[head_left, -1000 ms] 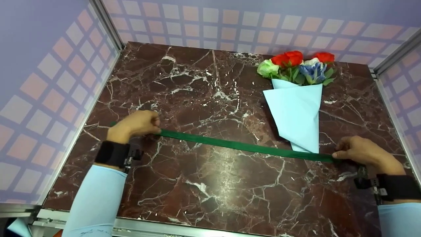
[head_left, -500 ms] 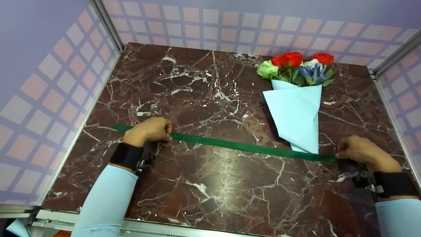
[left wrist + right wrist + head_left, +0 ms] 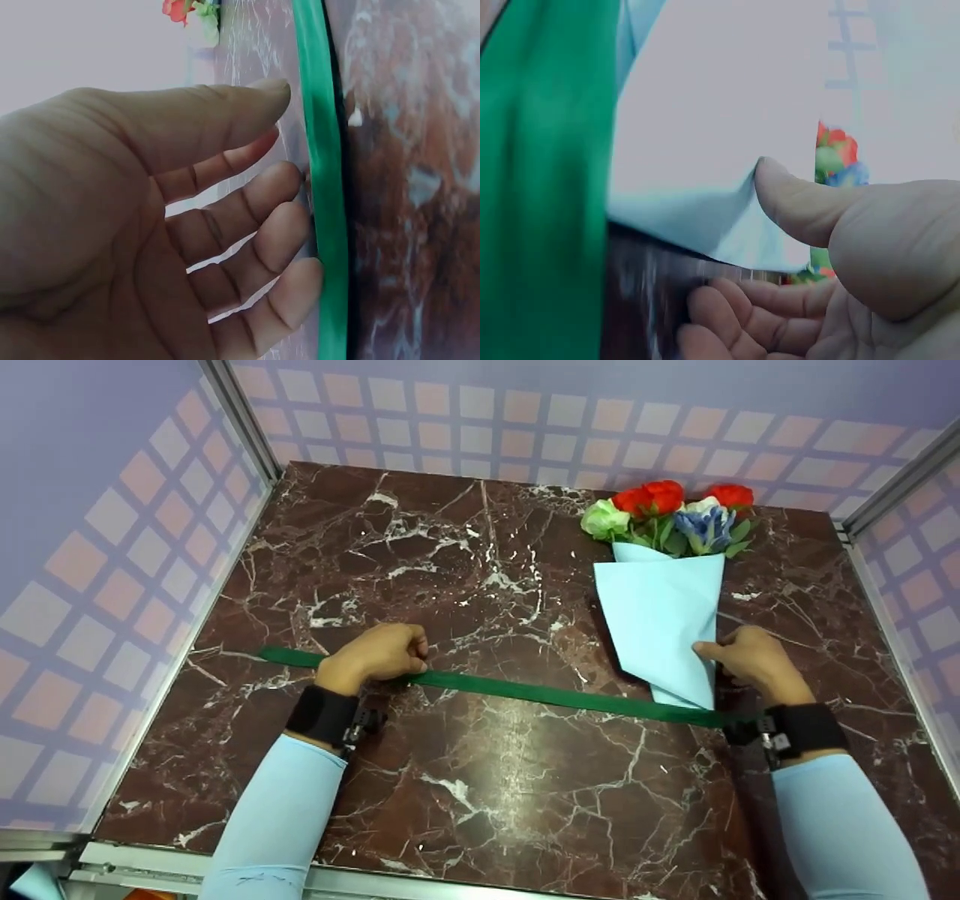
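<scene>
A long green ribbon lies across the dark marble table, its left end beyond my left hand. My left hand is at the ribbon; in the left wrist view its thumb and loosely bent fingers stand apart, with the fingertips beside the ribbon and nothing pinched. A bouquet in light blue wrapping paper lies at the right, red, blue and pale green flowers pointing away from me. My right hand is at the paper's right edge. Its thumb touches the paper, while its fingers sit lower, beside the edge.
Patterned panels wall the table at the back and both sides. A metal rail runs along the front edge. Small white specks dot the marble. The ribbon passes by the bouquet's lower tip.
My right hand has left the ribbon's right end and moved left and away from me to the bouquet paper. My left hand has slid right along the ribbon, exposing more of its left end.
</scene>
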Demonstrator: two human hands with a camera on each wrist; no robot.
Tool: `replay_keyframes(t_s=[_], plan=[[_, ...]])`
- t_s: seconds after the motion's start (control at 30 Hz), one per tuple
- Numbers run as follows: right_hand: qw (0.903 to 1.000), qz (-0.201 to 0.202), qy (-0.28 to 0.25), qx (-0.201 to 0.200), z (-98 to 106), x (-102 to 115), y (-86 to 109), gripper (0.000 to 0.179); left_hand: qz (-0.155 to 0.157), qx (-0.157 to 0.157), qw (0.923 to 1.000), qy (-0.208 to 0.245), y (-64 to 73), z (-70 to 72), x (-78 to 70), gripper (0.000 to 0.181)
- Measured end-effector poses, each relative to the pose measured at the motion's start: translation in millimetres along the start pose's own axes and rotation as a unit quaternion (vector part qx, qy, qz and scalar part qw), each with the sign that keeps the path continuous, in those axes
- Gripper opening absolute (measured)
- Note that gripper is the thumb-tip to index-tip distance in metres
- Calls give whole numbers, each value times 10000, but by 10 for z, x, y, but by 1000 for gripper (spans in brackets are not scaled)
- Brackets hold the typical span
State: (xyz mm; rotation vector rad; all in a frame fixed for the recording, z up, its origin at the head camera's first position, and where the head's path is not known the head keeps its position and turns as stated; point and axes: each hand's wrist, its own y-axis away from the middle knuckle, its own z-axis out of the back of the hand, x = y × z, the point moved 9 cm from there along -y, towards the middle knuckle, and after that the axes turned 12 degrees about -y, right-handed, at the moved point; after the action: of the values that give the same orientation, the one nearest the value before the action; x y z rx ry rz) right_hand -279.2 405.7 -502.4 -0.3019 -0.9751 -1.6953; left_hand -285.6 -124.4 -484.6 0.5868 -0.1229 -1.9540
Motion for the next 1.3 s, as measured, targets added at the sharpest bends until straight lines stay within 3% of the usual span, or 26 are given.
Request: replay_keyframes(t_s=[0.27,0.43,0.47,0.5,0.6,0.67,0.77,0.83,0.9,1.03,1.13,1.23,1.3], plan=[[9982,-219,-530,-196,-131,189,-143,41,59,-23,10000,-72,-10,-15,11,19],[9935,-579,-978,-106,-189,183,-147,90,104,-72,9999,35,-37,9,-35,16],[9923,-612,-1065,-130,-192,186,-149,90,123,-106,9999,48,-51,23,-55,16],[9912,-619,-1161,-171,-191,192,-153,83,133,-149,9998,43,-67,40,-79,15],[9855,-622,-1560,-253,-188,214,-170,33,180,-279,9994,63,-136,97,-182,15],[9806,-610,-1845,-271,-189,229,-178,36,190,-348,9991,173,-211,128,-277,16],[9735,-573,-2207,-165,-237,275,-188,21,215,-390,9976,535,-363,148,-433,15],[9647,-515,-2575,-202,-295,329,-209,49,247,-455,9959,737,-482,151,-537,14],[9496,-491,-3083,-271,-380,385,-237,75,305,-482,9945,882,-594,133,-632,13],[9072,-524,-4137,-555,-551,441,-272,78,335,-668,9919,1030,-772,98,-816,13],[8859,-567,-4545,-730,-666,442,-270,80,361,-732,9854,1497,-855,64,-939,13],[8784,-552,-4658,-912,-758,455,-262,84,488,-696,9696,2292,-924,18,-1022,14],[8799,-536,-4614,-998,-812,488,-249,86,663,-660,9488,3018,-973,-23,-1048,17]])
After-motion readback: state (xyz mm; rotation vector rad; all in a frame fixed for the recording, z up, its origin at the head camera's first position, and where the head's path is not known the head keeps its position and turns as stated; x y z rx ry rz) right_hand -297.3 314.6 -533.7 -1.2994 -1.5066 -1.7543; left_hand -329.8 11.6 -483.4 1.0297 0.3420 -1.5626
